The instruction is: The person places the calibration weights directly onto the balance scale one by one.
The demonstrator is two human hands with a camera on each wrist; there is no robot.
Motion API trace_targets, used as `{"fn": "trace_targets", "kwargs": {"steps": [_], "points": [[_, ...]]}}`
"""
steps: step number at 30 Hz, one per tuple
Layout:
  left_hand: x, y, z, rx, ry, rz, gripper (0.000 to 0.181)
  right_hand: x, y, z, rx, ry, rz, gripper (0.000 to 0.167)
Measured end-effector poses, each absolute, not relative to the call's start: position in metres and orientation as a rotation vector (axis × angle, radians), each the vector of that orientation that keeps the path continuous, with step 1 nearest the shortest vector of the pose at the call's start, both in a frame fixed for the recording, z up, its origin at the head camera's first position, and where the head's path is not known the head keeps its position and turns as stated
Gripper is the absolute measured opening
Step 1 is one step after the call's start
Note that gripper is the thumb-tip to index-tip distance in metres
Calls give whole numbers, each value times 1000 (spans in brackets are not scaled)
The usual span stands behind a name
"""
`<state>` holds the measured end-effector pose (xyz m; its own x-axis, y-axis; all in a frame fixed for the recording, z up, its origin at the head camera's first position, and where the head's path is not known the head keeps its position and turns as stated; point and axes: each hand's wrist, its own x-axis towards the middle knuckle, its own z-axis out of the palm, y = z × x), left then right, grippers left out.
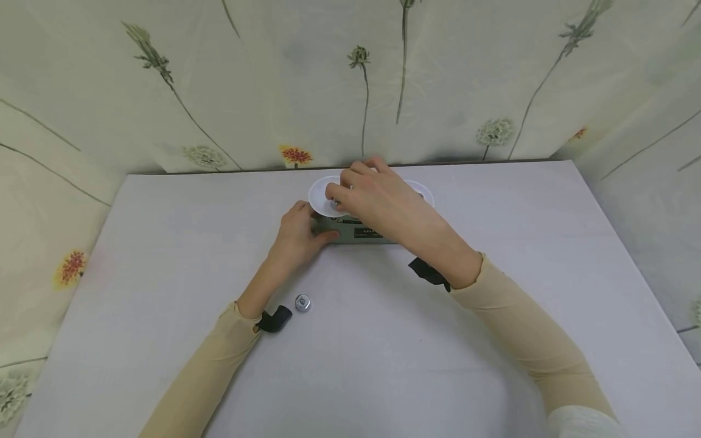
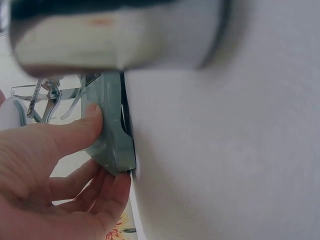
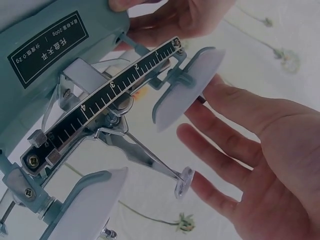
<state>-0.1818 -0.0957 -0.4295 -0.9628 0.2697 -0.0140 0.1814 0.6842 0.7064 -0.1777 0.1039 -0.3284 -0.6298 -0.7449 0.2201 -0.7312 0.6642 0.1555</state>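
Note:
A green pan balance (image 1: 350, 234) with two white pans stands at the table's back edge. My left hand (image 1: 298, 234) grips the left end of its base, thumb (image 2: 92, 122) in front and fingers behind. Over the left pan (image 1: 319, 198) my right hand (image 1: 383, 201) reaches across the balance. Its thumb and fingers pinch a small dark metal piece (image 3: 201, 99) at that pan, mostly hidden by the fingers. The scale beam (image 3: 100, 100) and metal pointer show in the right wrist view. On the right pan (image 3: 90, 205) sits a small metal item (image 3: 109, 233), partly out of sight.
A round metal weight (image 1: 303, 303) stands on the white table (image 1: 350, 365), beside the left wrist. It looms large and blurred in the left wrist view. Behind the table hangs a flower-patterned cloth (image 1: 306, 73).

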Motion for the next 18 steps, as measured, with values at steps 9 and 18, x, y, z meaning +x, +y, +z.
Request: {"fn": "trace_targets", "kwargs": {"steps": [9,18], "points": [[-182,-96,-429,377,2797,1123,59,-177,103,-328,1177,-2627,-89,17],[-183,-96,-430,389,2796,1127,58,-177,104,-329,1169,-2629,-82,20]]}}
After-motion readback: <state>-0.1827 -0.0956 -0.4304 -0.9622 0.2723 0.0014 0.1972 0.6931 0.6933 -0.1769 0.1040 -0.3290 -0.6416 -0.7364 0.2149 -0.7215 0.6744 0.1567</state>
